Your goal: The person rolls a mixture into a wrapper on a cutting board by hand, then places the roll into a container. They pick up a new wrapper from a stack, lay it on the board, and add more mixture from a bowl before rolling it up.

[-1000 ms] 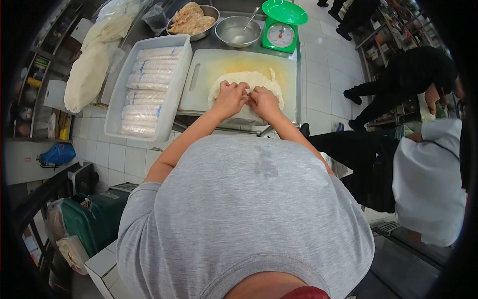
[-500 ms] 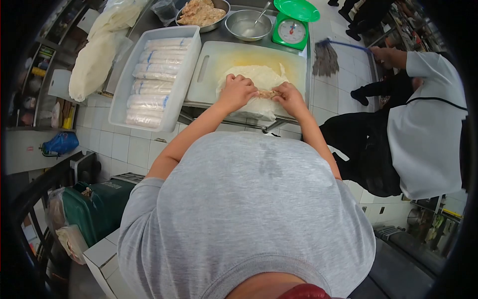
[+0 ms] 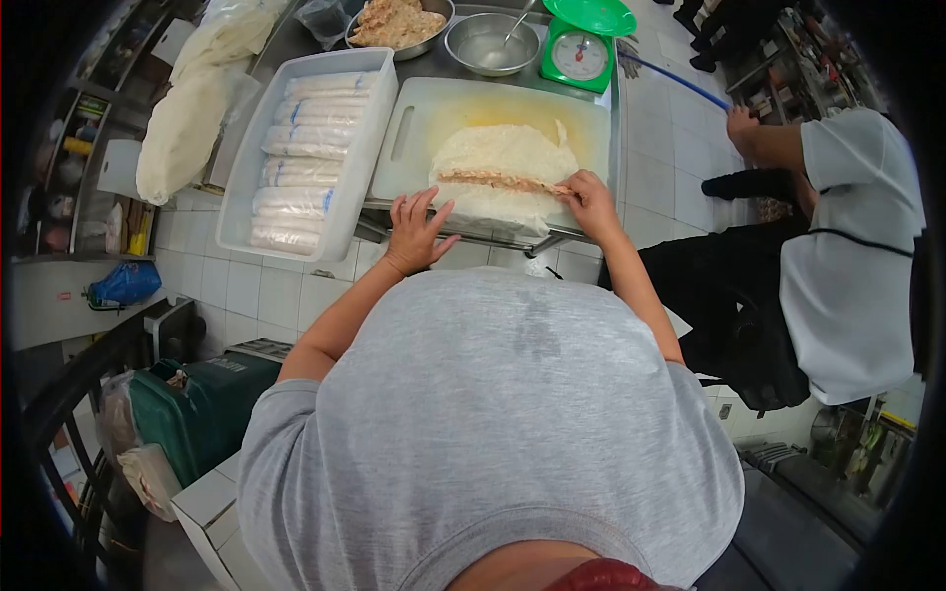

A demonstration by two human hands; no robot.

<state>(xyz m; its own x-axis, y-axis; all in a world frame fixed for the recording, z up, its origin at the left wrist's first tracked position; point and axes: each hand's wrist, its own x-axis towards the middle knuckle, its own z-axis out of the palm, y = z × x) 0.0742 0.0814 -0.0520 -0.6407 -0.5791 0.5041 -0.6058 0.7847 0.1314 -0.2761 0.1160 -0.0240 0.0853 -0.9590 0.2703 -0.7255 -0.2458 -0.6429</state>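
Note:
On the white cutting board (image 3: 416, 108) lies a pale, thin wrapper sheet (image 3: 498, 148); its near part hangs over the board's front edge. A long strip of minced meat filling (image 3: 493, 179) runs across it from left to right. My right hand (image 3: 591, 205) is pinched closed at the strip's right end, with the fingertips on the filling. At the near left corner of the sheet, my left hand (image 3: 418, 232) is open, fingers spread, and holds nothing.
A white tub (image 3: 231, 212) of wrapped rolls (image 3: 305, 143) stands left. Behind are a bowl of minced filling (image 3: 399, 25), a metal bowl with a spoon (image 3: 491, 59) and a green scale (image 3: 576, 61). A co-worker (image 3: 838, 256) holds a mop (image 3: 680, 81) at right.
My left hand has left the filling, moved left and toward me, and opened. My right hand has shifted slightly right. The whole filling strip now shows. The co-worker's mop has moved away behind the scale.

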